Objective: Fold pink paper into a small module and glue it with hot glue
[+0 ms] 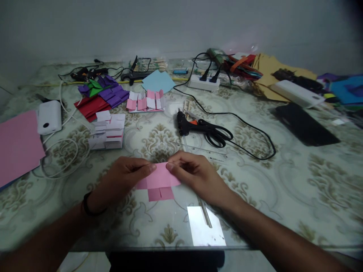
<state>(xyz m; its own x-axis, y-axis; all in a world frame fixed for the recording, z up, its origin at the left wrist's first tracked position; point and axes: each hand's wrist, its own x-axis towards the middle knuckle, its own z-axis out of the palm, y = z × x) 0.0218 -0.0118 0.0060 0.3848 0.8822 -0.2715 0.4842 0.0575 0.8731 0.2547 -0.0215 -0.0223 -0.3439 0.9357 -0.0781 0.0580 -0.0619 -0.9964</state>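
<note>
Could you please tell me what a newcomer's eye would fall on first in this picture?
First comes the pink folded paper at the near centre of the table, pinched along its top edge by the left hand and the right hand. Just behind it lies a black glue gun with a looping cable. To the left sit a white folded stack and red and purple folded pieces.

A home craft corner: a glass-topped table (283,189) over patterned cloth, against a plain wall (170,26). Just beyond the right hand (195,174) lie a glue gun (184,124) and scissors (219,136), beyond the left hand (124,176) stacks of folded paper (109,132); both hands pinch pink paper (160,184).
</note>
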